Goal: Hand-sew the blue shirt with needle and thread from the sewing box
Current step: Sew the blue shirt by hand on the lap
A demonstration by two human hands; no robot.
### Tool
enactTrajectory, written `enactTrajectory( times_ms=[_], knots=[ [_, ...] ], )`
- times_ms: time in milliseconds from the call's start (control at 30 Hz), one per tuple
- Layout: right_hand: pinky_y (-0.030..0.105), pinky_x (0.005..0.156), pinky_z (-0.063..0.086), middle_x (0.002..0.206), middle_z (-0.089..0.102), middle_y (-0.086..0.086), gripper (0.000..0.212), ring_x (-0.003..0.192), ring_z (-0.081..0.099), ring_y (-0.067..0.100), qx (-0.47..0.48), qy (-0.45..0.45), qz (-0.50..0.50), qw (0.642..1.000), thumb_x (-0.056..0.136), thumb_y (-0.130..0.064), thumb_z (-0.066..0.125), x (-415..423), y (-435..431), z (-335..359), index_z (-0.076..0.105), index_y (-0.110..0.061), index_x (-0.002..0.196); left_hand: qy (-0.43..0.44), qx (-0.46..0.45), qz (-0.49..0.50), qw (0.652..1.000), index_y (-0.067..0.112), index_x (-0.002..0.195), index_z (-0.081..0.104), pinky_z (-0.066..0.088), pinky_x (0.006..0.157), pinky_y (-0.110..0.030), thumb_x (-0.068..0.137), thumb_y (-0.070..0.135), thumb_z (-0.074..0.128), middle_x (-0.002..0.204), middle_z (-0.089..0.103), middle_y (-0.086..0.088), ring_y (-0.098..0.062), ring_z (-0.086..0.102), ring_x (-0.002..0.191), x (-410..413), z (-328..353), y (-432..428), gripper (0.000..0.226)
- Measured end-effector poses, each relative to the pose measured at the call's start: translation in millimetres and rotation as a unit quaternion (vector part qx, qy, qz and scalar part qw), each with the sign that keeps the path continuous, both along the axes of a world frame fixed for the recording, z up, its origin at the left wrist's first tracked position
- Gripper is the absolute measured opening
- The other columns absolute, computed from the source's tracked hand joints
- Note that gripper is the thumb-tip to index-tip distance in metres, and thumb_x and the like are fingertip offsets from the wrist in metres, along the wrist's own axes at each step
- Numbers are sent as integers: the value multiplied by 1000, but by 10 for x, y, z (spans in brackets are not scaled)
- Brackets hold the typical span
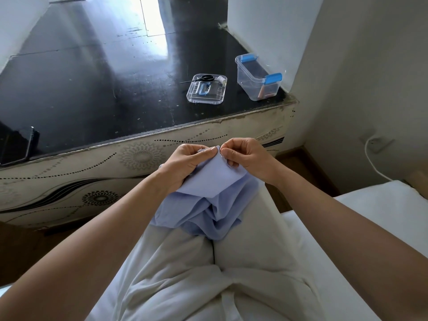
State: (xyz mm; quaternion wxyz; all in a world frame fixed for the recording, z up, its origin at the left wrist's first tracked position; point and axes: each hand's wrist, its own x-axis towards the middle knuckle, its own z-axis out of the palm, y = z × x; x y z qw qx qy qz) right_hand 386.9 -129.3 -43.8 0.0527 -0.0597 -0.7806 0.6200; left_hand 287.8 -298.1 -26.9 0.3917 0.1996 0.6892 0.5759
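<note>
Seemingly we're mid-stitch: left hand [185,164] grips the blue shirt [212,181], right hand [246,157] pinches its twelve-o'clock edge; next needs a steady pull.

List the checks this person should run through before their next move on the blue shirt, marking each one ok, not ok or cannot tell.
1. Fabric held: left hand grips the blue shirt near its edge: ok.
2. Working point: right hand pinches that same edge: ok.
3. Holding the needle: cannot tell, too small.
4. Untangled thread: cannot tell.
5. Loose cloth rests on the lap: ok.
6. Cutting tool: scissors lie on the clear lid on the black tabletop: ok.
</note>
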Motion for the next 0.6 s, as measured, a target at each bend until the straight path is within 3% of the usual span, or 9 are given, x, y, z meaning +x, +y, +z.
enactTrajectory(
  times_ms=[133,200,267,367,500,600],
  knots=[
    [26,70,49,84,61,7,7,73,56,18,32,16,-17,999,96,-16,59,-35,-3,-19,63,-18,91,-3,-11,20,1000,7,94,75,40,70,-39,75,43,75,92,65,-19,-30,52,82,8,6,20,41],
    [27,71,51,99,59,4,4,77,58,26,76,42,-43,995,93,-20,65,-55,12,-31,64,-24,93,3,-24,42,999,7,92,74,40,61,-30,82,36,75,87,64,-16,-28,51,78,4,0,41,31],
    [20,69,52,109,55,0,10,76,58,23,114,81,-72,988,89,-25,70,-66,21,-19,65,-27,97,11,-35,61,997,2,94,72,38,50,-22,85,33,72,81,59,-14,-26,49,69,23,6,68,32],
    [18,64,48,103,57,-3,11,72,54,17,139,121,-81,980,84,-25,75,-89,-4,20,67,-28,92,18,-40,64,997,-3,96,70,36,42,-18,83,34,74,75,57,-12,-18,47,57,64,39,108,40],
    [21,71,49,90,52,-12,7,81,53,11,168,172,-104,965,83,-33,73,-109,-39,3,66,-32,82,36,-55,49,997,2,94,73,42,50,-23,85,35,72,78,64,-14,-20,54,63,71,48,113,35],
    [19,76,49,88,55,-4,23,87,54,5,137,224,-101,960,87,-47,65,-107,-86,21,65,-25,78,54,-85,72,992,6,88,76,47,61,-30,88,33,70,81,69,-19,-24,58,68,63,12,124,28]
  ],
)
